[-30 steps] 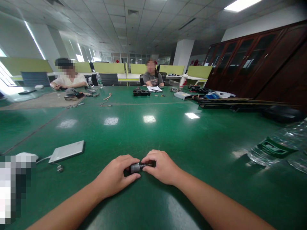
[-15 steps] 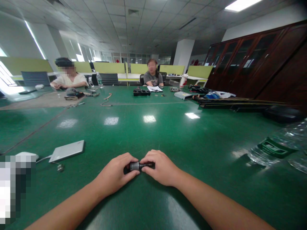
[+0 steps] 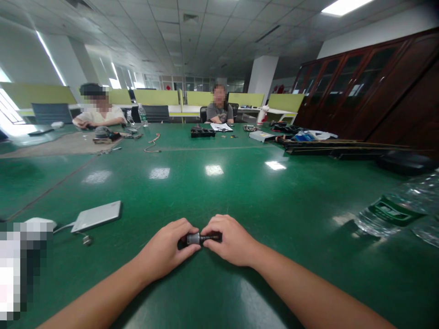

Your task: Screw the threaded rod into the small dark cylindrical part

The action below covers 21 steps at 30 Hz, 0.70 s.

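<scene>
Both hands are low in the middle of the view, fingertips nearly meeting around one small metal part. The thick grey cylinder (image 3: 194, 239) of this part sits between the thumb and fingers of my left hand (image 3: 171, 244). From its right end runs a thin, dark, ribbed shaft, pinched by my right hand (image 3: 229, 240) with thumb and fingers. The part lies level, close above or on the green tabletop (image 3: 192, 192); I cannot tell which. Its far left end is partly hidden by my left hand. Its exact kind is unclear.
At the left lie a silver flat box (image 3: 98, 216) with a cable and a small metal piece (image 3: 87, 240). Water bottles (image 3: 387, 214) stand at the right. A black tray (image 3: 203, 132), long dark strips (image 3: 329, 147) and two seated people are across the table.
Hardly anything differs. Both hands keep their grip on the metal part, and the view has shifted very slightly.
</scene>
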Tool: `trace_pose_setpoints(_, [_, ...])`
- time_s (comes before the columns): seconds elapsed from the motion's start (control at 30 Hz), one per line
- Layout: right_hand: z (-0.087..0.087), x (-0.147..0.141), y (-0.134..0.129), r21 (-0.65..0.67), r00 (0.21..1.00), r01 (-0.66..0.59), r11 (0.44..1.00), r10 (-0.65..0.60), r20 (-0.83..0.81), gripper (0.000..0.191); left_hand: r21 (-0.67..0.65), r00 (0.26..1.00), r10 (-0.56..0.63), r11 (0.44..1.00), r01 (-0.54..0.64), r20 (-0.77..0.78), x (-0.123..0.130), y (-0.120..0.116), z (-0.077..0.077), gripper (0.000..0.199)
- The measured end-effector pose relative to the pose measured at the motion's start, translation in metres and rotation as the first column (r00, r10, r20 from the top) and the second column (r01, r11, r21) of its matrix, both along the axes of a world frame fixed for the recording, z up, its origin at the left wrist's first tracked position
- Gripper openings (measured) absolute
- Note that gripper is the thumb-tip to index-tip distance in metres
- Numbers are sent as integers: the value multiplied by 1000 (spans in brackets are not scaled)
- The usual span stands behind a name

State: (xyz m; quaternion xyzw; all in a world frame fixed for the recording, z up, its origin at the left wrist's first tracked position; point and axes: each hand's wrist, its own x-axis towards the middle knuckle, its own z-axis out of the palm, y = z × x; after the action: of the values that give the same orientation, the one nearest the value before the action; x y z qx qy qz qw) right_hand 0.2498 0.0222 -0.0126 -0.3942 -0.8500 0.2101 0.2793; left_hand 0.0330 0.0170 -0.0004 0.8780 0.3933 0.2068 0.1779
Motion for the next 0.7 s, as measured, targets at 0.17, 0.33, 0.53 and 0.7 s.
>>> trace_pose_setpoints(0.17, [-1, 0, 0, 11, 1000, 4, 1000, -4, -12, 11, -16, 1000, -6, 1000, 6, 2, 0, -1, 1, 16])
trace_pose_setpoints(0.33, [-1, 0, 2, 33, 1000, -7, 999, 8, -19, 9, -20, 1000, -8, 1000, 8, 2, -1, -2, 0, 16])
trace_pose_setpoints(0.53, [0, 2, 2, 27, 1000, -17, 999, 17, -8, 9, -18, 1000, -8, 1000, 8, -5, 0, -1, 0, 17])
trace_pose_setpoints(0.7, [0, 4, 2, 25, 1000, -22, 999, 22, -1, 10, -18, 1000, -14, 1000, 14, -9, -1, -1, 0, 17])
